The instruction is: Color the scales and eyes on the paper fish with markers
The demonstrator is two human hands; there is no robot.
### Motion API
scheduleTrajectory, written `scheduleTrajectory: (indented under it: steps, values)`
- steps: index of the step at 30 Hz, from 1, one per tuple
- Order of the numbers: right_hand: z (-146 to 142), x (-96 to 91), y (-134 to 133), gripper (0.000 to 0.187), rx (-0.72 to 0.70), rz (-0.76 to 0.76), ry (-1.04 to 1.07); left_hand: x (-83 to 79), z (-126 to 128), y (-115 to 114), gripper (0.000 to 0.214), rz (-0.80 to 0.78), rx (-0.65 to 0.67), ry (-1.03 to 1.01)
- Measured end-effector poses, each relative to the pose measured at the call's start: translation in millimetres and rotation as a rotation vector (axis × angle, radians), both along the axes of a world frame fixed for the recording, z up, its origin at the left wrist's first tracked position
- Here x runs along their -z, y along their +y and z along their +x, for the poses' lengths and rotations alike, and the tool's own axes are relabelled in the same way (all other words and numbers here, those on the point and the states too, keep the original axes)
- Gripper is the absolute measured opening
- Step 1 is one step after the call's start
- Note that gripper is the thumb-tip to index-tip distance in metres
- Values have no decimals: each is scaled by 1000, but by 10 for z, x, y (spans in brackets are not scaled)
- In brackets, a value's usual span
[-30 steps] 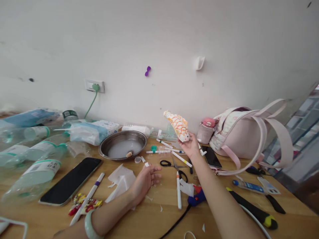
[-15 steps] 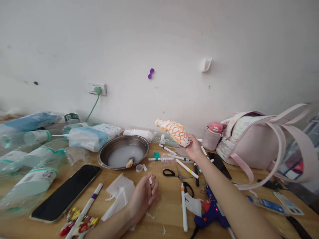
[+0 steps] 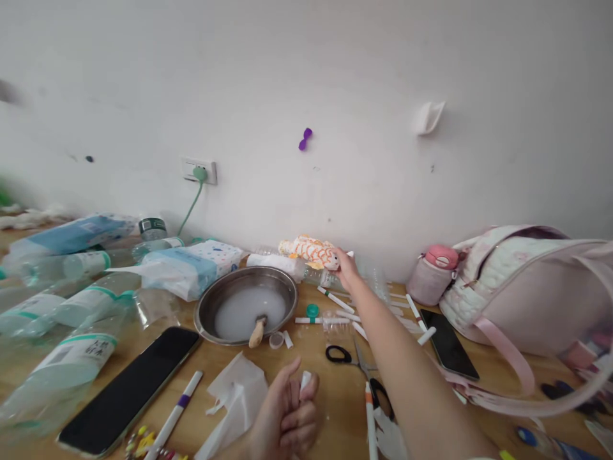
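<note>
An orange-and-white fish craft with a scale pattern and a dark eye is near the wall. My right hand grips it by the head end, arm stretched far across the table. Whether the fish rests on the clear bottle behind the markers, I cannot tell. Low in the middle, my left hand is curled around a small white piece that looks like a marker cap; its thumb points up. Beside that hand lies a torn white sheet.
A steel basin of cloudy liquid holds a wooden-handled tool. Scissors, markers and a phone lie around. Plastic bottles crowd the left; a pink bag and flask stand right.
My right hand has moved the fish lower and toward the wall, and it now lies more level. My left thumb has lifted from the fingers. The view has shifted slightly.
</note>
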State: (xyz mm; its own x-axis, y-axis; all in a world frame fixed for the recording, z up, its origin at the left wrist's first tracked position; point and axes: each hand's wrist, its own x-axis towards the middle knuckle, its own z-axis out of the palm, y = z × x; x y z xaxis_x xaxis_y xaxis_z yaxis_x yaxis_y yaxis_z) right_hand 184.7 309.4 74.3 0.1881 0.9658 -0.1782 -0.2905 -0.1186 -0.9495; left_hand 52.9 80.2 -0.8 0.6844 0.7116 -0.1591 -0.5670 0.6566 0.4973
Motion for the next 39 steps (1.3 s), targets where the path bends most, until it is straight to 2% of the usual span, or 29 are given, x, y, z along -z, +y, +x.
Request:
scheduleTrajectory:
  steps: [7, 12, 19, 24, 27, 29, 32, 35, 37, 39]
  values:
    - [-78, 77, 219, 36, 153, -46, -71, -13, 0, 86, 63, 8, -21, 11]
    - [-138, 64, 345, 37, 242, -71, -126, -33, 7, 52, 60, 17, -20, 41]
    - [-138, -94, 318, 35, 318, -61, -177, -36, 7, 25, 60, 33, -47, 99]
    - [13, -301, 150, 35, 311, -43, -166, -64, 40, 10, 60, 40, -69, 186]
    - [169, -392, -161, 36, 267, -25, -133, -37, 83, -13, 58, 80, -163, 288]
    - [287, -380, -504, 33, 198, -42, -95, -5, 120, -35, 56, 121, -250, 371]
    - [433, -232, -1162, 32, 55, -130, -31, 32, 167, -66, 54, 177, -343, 485]
    - [480, -11, -1787, 28, -34, -269, 20, 32, 194, -79, 55, 217, -359, 565]
    - [448, 106, -2075, 35, -68, -344, 55, 20, 204, -80, 58, 250, -354, 600]
    - [386, 165, -2229, 39, -127, -370, 100, 9, 211, -82, 61, 288, -349, 627]
